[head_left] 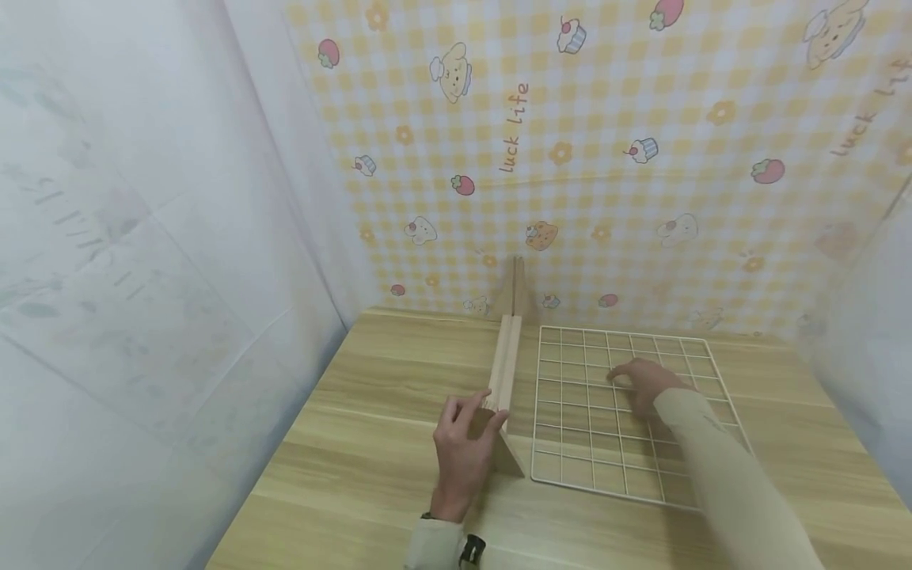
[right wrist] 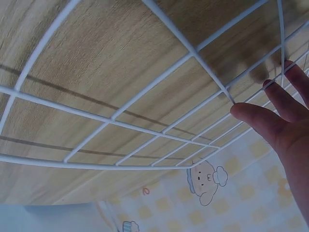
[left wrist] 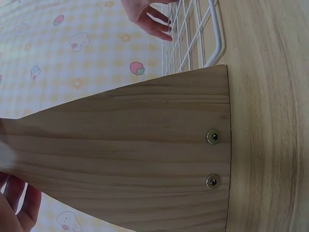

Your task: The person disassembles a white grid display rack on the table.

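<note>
A wooden stand (head_left: 507, 356) has a long grooved top bar between two tapered end boards. My left hand (head_left: 461, 451) grips its near end, with the thumb on the right side and fingers on the left. In the left wrist view the near end board (left wrist: 125, 150) shows two metal bolts and meets the tabletop. A white wire grid panel (head_left: 579, 412) lies to the right of the stand. Over it, my right hand (head_left: 647, 384) has loosely spread fingers. The right wrist view shows the thumb touching a wire (right wrist: 212, 75), with the other fingertips among the wires.
The wood-grain table (head_left: 356, 459) stretches out on both sides of the stand. Behind it hangs a yellow checked cloth (head_left: 606, 182) with cartoon prints. A pale covering (head_left: 142, 277) hangs at the left, with another pale wall at the right.
</note>
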`<state>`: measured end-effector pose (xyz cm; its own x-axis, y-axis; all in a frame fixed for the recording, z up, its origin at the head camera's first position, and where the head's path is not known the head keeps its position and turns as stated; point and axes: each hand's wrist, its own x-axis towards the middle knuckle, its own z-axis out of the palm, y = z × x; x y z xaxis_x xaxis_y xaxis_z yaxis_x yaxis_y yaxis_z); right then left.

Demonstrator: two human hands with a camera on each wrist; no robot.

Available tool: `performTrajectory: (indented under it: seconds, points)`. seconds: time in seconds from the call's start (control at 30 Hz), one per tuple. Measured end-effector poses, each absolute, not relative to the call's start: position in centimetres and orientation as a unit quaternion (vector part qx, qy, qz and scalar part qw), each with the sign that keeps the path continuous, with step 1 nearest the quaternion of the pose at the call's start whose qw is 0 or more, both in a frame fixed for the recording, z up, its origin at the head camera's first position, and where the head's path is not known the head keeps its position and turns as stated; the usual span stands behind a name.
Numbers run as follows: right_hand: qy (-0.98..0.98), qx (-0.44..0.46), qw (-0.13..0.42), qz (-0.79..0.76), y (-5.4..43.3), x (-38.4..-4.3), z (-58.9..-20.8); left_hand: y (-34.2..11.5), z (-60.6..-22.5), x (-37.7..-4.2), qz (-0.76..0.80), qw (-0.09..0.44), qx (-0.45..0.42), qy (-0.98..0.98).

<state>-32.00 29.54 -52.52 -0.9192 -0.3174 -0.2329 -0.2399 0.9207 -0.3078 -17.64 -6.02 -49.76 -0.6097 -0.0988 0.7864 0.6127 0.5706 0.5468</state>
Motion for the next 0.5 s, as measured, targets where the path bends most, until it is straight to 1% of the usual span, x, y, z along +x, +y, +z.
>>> performTrajectory:
  seconds: [0.13, 0.27, 0.5]
  points:
    - [0.971, -0.138, 0.134, -0.139, 30.0, -32.2, -52.9, -5.9, -49.7, -17.8, -0.432, 0.401, -0.160, -0.792]
    - [0.974, -0.132, 0.124, -0.139, 30.0, -32.1, -52.8, -5.7, -49.7, -17.9, -0.427, 0.407, -0.164, -0.791]
    - [0.975, -0.126, 0.120, -0.136, 29.3, -31.5, -51.7, -5.6, -49.7, -18.0, -0.422, 0.406, -0.160, -0.794]
